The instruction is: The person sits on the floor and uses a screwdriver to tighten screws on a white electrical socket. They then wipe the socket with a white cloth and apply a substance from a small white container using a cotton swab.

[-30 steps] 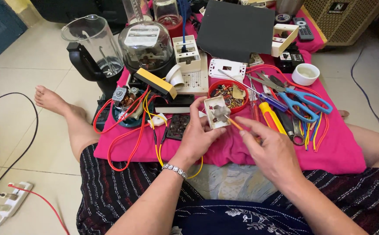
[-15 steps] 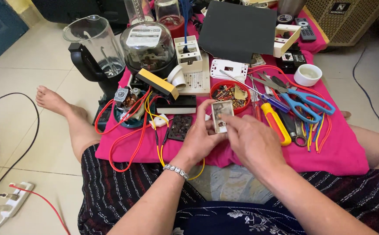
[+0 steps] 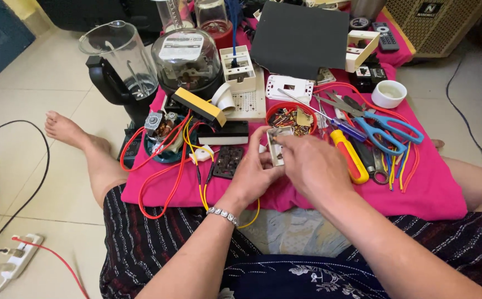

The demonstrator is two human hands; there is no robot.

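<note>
My left hand [image 3: 255, 171] grips a small white electrical switch module [image 3: 278, 145] from the left and below, above a pink cloth [image 3: 424, 188]. My right hand [image 3: 310, 166] covers the module's right side, fingertips pressed on it. Most of the module is hidden between the two hands. A yellow wire [image 3: 250, 217] hangs below my left wrist. A yellow-handled screwdriver [image 3: 349, 155] lies just right of my right hand.
On the cloth lie blue scissors [image 3: 390, 130], a red bowl of small parts [image 3: 291, 116], white switch plates [image 3: 291, 88], a grey board [image 3: 302, 39], red and yellow wires [image 3: 163, 171]. A blender jar [image 3: 116, 61] and a glass-domed meter [image 3: 188, 58] stand at the back left. A power strip [image 3: 16, 257] rests on the tiled floor.
My right hand has moved left from beside the module onto it, now covering its right side. The module has tilted and sunk slightly between the hands.
</note>
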